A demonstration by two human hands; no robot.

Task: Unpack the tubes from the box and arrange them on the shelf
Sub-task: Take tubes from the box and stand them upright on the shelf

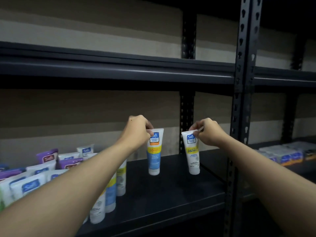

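One blue tube (154, 159), one white tube (194, 158), cap-down

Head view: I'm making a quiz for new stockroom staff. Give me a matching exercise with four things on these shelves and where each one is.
Things:
1. blue-bodied tube
2. white-and-yellow tube
3. purple tubes
4. wrapped packs

Places:
a. far left of the shelf
b. pinched at its top by the right hand
c. next bay to the right
d. pinched at its top by the left hand

Pairs: 1-d, 2-b, 3-a, 4-c.
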